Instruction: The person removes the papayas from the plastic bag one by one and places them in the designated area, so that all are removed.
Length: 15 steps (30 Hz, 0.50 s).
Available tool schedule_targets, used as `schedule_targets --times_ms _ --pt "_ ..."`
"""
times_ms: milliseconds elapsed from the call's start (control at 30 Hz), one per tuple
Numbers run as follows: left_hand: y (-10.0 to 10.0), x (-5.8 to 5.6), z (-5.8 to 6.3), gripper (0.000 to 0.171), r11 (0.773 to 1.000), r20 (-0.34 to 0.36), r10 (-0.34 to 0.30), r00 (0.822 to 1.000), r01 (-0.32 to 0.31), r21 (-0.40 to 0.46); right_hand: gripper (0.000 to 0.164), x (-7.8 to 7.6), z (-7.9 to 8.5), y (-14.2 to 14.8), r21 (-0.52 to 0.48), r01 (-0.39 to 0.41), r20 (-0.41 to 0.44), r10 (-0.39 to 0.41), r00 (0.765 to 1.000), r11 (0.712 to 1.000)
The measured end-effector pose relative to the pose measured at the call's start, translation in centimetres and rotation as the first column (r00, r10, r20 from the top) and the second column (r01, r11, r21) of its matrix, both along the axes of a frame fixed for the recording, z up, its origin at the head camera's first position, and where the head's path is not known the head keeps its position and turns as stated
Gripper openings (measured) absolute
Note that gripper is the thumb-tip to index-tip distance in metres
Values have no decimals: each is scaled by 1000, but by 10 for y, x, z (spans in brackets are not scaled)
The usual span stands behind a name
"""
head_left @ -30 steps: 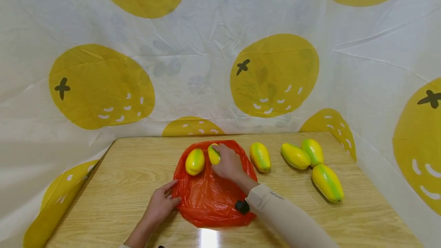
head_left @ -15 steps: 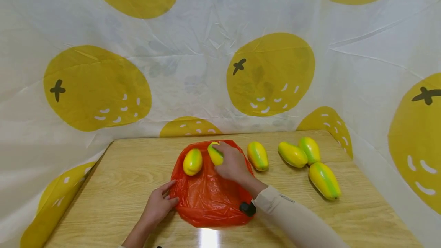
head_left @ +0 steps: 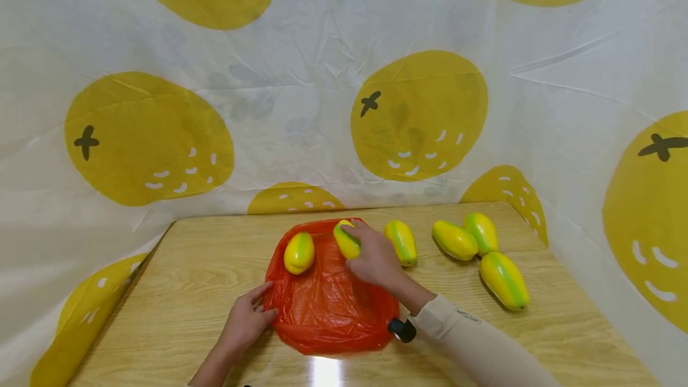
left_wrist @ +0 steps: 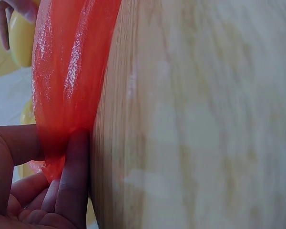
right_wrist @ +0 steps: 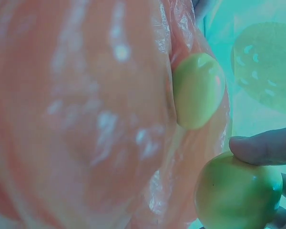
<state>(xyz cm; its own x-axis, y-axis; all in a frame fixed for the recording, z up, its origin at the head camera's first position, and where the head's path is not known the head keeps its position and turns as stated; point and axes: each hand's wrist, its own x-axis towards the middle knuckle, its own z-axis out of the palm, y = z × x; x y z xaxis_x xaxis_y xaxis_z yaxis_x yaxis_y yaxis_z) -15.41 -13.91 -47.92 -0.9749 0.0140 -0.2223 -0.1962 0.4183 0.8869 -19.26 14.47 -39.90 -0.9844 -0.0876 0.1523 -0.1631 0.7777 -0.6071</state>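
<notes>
A red plastic bag [head_left: 333,315] lies spread on the table with its mouth facing up. My left hand [head_left: 244,321] pinches its left edge, the thin plastic running between thumb and fingers [left_wrist: 72,181] in the left wrist view. Over the far right part of the bag, my right hand [head_left: 373,258] grips a yellow papaya with a green stripe [head_left: 346,240]. In the right wrist view the thumb lies across the top of this papaya [right_wrist: 238,198]. Another papaya [head_left: 299,253] rests inside the bag at its far left.
Just right of the bag lies a papaya [head_left: 401,242]. Farther right, three more papayas [head_left: 504,279] sit close together. A white cloth with yellow fruit prints [head_left: 301,130] hangs behind the wooden table [head_left: 204,255].
My right hand has shifted slightly right with the papaya, widening the gap to the one in the bag. The left hand keeps its hold on the bag's edge. The head view has turned a little.
</notes>
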Motion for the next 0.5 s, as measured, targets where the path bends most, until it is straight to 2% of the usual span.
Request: schedule_targets --times_ms 200,500 --pt "0 -1 -1 66 1000 0 -2 1000 2 22 77 5 0 10 9 23 19 -23 1000 1000" --pt "1 -1 -2 66 1000 6 6 1000 -6 17 77 15 -2 25 18 22 -28 -22 999 1000"
